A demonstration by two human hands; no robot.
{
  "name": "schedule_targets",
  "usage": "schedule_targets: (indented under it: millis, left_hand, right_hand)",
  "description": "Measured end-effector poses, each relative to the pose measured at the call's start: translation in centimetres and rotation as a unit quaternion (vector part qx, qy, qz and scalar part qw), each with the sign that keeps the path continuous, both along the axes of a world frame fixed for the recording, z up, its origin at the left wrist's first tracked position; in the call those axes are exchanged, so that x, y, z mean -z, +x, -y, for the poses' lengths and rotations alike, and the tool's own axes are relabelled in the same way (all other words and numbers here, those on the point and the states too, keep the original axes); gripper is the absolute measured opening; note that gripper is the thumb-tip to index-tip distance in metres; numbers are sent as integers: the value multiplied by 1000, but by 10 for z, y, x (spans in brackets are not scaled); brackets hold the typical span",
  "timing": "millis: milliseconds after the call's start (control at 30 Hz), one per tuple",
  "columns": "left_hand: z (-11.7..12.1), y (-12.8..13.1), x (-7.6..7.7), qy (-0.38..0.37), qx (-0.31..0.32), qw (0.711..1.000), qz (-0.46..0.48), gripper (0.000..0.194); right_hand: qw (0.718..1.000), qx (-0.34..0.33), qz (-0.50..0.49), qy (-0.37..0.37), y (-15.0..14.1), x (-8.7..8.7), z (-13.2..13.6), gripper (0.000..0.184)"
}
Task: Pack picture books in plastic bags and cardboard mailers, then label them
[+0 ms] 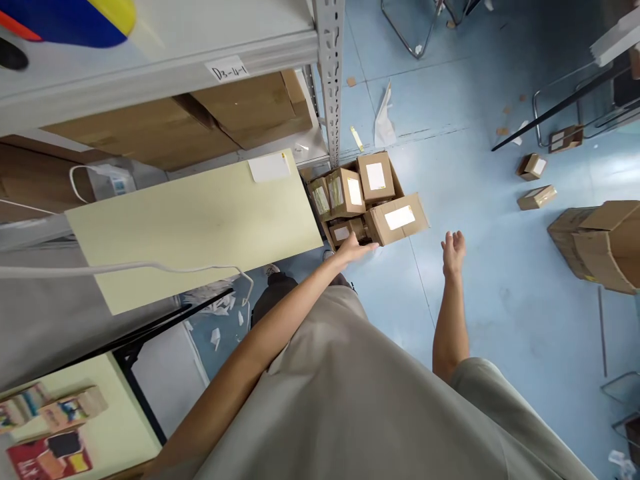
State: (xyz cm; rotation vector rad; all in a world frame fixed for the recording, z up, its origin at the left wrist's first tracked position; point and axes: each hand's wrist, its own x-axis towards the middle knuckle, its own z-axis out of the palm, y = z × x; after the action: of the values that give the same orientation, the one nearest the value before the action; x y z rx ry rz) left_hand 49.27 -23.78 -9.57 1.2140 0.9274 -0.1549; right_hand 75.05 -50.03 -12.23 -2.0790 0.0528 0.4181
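My left hand reaches down to a heap of small cardboard boxes on the blue floor beside a shelf post. Its fingers lie flat against the lower edge of the nearest box with a white label; it grips nothing that I can see. My right hand hangs free to the right of the heap, fingers loosely spread, holding nothing. My arms and beige shirt fill the lower middle of the view.
A grey metal shelf unit with large cartons stands at left. A pale yellow table top juts out below it. Loose small boxes, paper scraps and a big open carton lie on the floor at right.
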Motion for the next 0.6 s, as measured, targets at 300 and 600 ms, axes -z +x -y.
schedule_targets:
  millis: [300,600]
  left_hand:
    - [-10,-35,-13,-29,-32,998,-53,93]
    - [-21,-82,-15,-39,-66,997,0,88]
  right_hand:
    - [997,-80,5,11,-23,12,-41,97]
    - [987,-159,-11,36,-74,-17,-105,91]
